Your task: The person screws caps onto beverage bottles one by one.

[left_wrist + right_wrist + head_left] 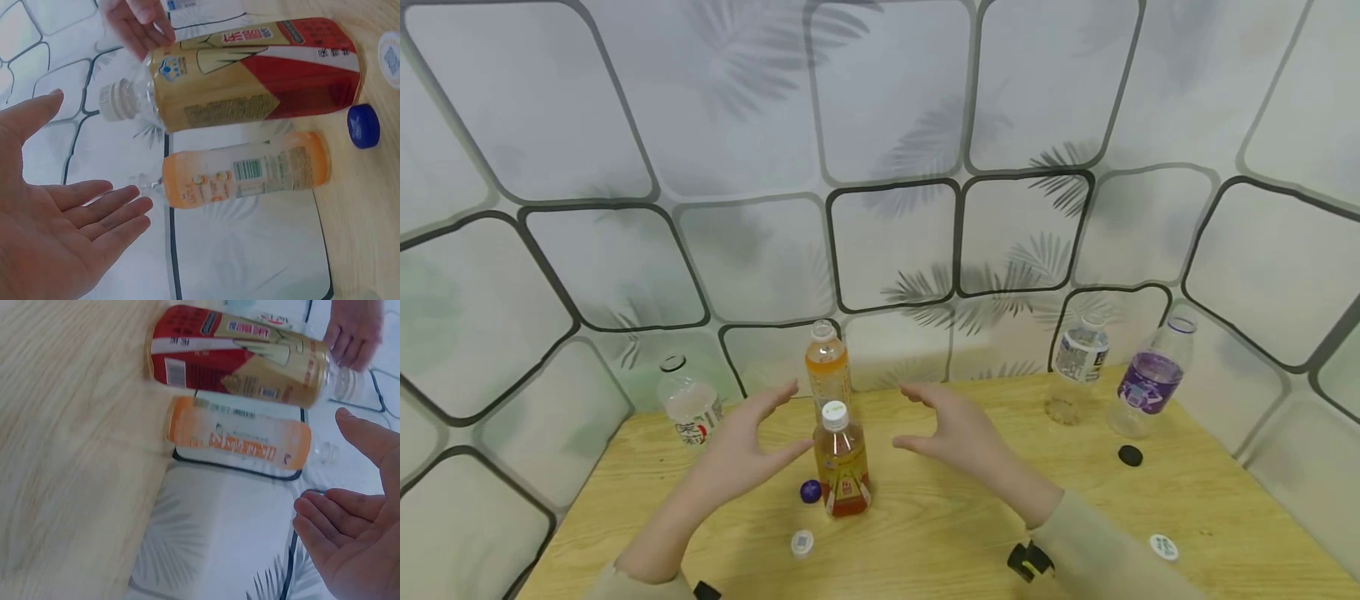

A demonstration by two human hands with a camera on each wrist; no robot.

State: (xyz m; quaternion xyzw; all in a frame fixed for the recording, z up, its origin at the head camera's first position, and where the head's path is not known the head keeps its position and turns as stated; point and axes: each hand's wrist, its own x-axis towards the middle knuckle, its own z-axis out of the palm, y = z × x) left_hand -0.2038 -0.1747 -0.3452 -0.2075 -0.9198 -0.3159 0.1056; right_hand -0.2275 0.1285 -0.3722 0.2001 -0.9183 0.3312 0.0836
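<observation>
A tea bottle [842, 467] with a white cap stands upright on the wooden table, amber liquid showing through it. My left hand [741, 450] hovers to its left, thumb and fingers spread apart, holding nothing. To its right, my right hand [951, 429] is likewise spread in the air and free of anything. Both palms face inward toward the bottle. Close behind it is an uncapped bottle [827, 362] with an orange label, its lower part hidden in the head view. In the left wrist view, the gold and red label [250, 75] of the tea bottle shows.
An uncapped clear bottle [688, 408] stands at back left. At back right are a clear bottle [1078, 367] and a purple-labelled bottle [1150, 383]. Loose caps lie around: blue [810, 492], white [802, 543], black [1130, 455] and another white cap [1163, 547]. A patterned wall covering [895, 242] rises behind.
</observation>
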